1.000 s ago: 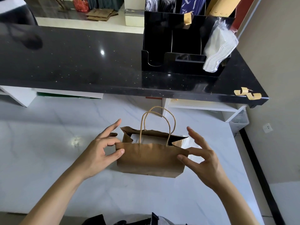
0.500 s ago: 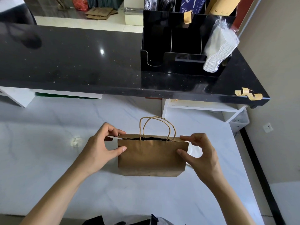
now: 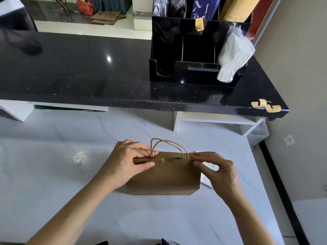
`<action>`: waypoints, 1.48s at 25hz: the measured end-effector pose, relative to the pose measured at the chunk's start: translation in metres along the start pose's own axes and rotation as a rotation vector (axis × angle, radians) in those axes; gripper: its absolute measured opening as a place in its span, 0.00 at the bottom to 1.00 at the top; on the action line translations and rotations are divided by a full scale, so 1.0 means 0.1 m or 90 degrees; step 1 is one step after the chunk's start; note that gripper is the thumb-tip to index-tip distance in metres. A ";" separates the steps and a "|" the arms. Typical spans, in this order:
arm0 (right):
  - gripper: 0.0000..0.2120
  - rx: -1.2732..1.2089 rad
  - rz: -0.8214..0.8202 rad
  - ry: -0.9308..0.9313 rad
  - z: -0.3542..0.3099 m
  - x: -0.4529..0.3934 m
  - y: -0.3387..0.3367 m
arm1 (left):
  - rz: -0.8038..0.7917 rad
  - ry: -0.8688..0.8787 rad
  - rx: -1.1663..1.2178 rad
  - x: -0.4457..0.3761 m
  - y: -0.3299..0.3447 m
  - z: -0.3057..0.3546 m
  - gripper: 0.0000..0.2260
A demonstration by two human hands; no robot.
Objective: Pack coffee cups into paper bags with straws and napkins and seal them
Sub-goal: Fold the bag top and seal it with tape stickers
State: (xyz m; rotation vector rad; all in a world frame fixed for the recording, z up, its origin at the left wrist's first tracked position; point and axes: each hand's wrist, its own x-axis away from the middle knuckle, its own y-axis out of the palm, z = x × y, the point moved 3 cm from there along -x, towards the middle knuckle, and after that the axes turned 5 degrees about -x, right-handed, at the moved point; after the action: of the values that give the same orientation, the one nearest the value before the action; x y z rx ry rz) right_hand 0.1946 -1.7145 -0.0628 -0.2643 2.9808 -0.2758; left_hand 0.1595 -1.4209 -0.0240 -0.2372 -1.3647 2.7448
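Two hands work at the top edge of a brown paper bag [image 3: 163,175] that stands upright on the white marble tabletop [image 3: 53,174], a little right of centre and close to you. Your left hand [image 3: 123,163] pinches the bag's left top corner, thumb on the near face and fingers curled over the folded rim, just beside the left foot of the twine handles [image 3: 168,145]. Your right hand [image 3: 219,172] pinches the right top corner between thumb and forefinger, the other fingers curled loosely behind. The bag's mouth is pressed nearly flat; only narrow dark slits show along the rim near the handle feet. The handles rise in two loops above the rim, between your hands. What lies inside the bag cannot be seen. A bit of white paper [image 3: 207,181] shows just behind the bag's right side, partly hidden by your right hand.

Beyond the white surface runs a raised black counter [image 3: 79,73]. On its right part stands a black organiser [image 3: 185,55] holding wrapped straws [image 3: 168,6] at the back and a plastic sleeve of white napkins [image 3: 233,55] leaning out of its right compartment. Two curled strips of tan tape [image 3: 265,106] lie near the counter's right front corner.
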 end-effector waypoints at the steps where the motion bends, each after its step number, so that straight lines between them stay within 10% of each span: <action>1: 0.14 -0.008 0.001 0.003 0.00 0.00 0.00 | -0.003 -0.003 0.004 -0.01 0.01 0.01 0.11; 21: 0.09 0.092 -0.115 0.038 -0.28 -0.18 -0.28 | -0.003 -0.014 0.072 -0.03 0.08 -0.01 0.04; 28: 0.07 0.151 0.396 0.069 -0.62 -0.78 -1.29 | 0.008 0.001 0.069 -0.02 0.07 -0.01 0.07; 37: 0.11 0.331 0.343 0.155 -0.61 -1.20 -1.45 | -0.006 -0.005 0.061 -0.03 0.07 -0.01 0.06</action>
State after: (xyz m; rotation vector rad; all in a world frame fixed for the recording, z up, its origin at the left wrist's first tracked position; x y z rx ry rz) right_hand 0.3258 -1.8227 0.0387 0.6532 2.9102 -1.0358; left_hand 0.1627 -1.4247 -0.0295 -0.2142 -1.2280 2.7976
